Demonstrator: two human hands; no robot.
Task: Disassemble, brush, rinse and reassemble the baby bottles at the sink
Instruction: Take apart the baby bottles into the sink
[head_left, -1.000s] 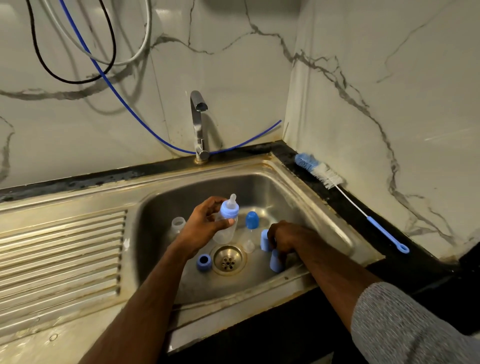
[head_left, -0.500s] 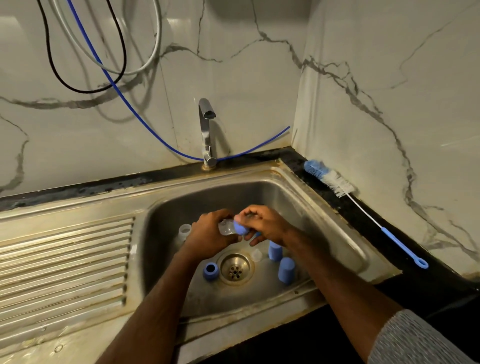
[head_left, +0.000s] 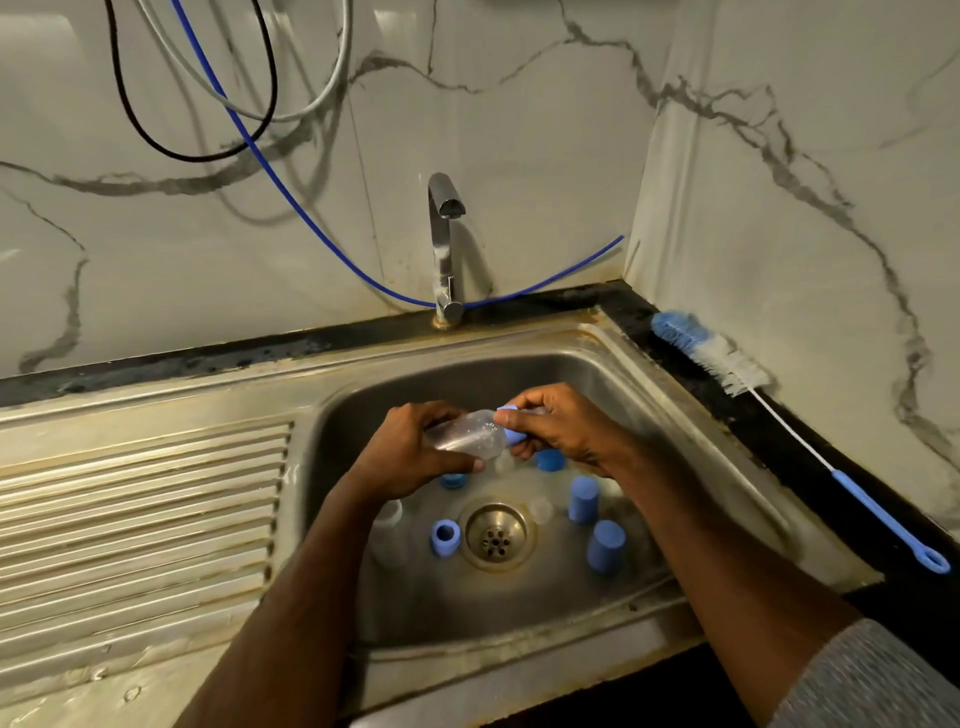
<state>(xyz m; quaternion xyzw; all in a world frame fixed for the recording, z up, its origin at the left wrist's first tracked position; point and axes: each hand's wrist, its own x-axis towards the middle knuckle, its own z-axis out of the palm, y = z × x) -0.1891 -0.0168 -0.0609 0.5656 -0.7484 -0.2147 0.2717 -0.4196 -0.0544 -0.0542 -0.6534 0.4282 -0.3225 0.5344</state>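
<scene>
a clear baby bottle (head_left: 462, 434) is held tipped on its side above the back half of the sink basin (head_left: 639, 410). the body is gripped by the left hand (head_left: 410, 452), fingers curled over the top and thumb pressed along the underside. the blue collar (head_left: 511, 426) at the bottle's neck is pinched by the right hand (head_left: 558, 428), fingers wrapped round it; the teat is hidden inside that grip.

the bottle is kept clear of the basin walls, with open room behind it toward the back wall below the tap (head_left: 444, 249). the right wall of the basin lies near the right wrist. the ribbed draining board (head_left: 140, 499) forms the left side of the sink.

on the basin floor, round the drain (head_left: 498, 535), loose parts are scattered. two blue caps (head_left: 583, 499) stand upright right of the drain, toward the front right corner. one blue ring (head_left: 445, 538) lies just left of the drain. two further blue pieces are partly hidden beneath the hands; what they are cannot be told. one clear bottle body (head_left: 389, 530) stands near the left wall, and one or two clear teats (head_left: 540, 509) lie by the drain, too faint to count surely.

one bottle brush (head_left: 711, 356) is laid along the dark counter at the right edge.
</scene>
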